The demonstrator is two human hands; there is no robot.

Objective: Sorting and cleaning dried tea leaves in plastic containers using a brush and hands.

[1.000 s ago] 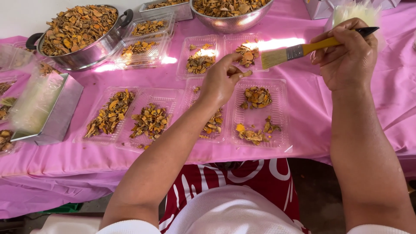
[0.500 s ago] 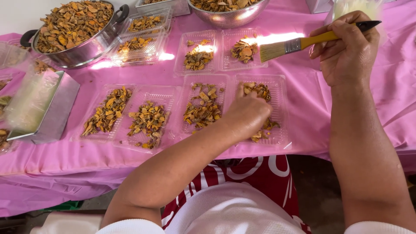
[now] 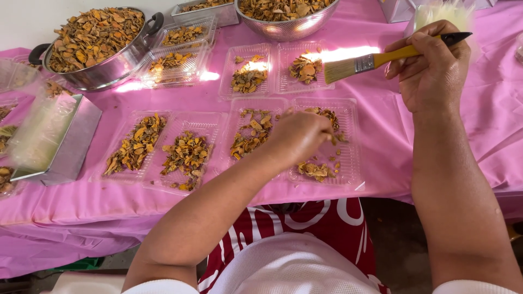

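— Item one, nearest: the left hand?

— My left hand (image 3: pixel 297 136) is curled palm-down over the near right clear tray (image 3: pixel 351 163), fingertips closed into the dried orange-brown slices (image 3: pixel 316 171) lying there. Whether a piece is actually pinched I cannot tell; the knuckles hide it. The forearm reaches in from the near left, crossing the table's pink cloth (image 3: pixel 381 125).

— How best to work that tray?

— My judgement: take small pinches and keep the wrist low, so loose chips stay inside the rim.

— Item two, farther right?

— My right hand (image 3: pixel 433 62) is raised above the cloth, fingers wrapped shut round the yellow handle of a flat paintbrush (image 3: pixel 376 60). Its pale bristles point left, toward the far tray (image 3: pixel 305 68) of slices.

— Farthest entries?

— A steel bowl (image 3: pixel 286 27) and a handled pot (image 3: pixel 98 71), both heaped with the same slices.
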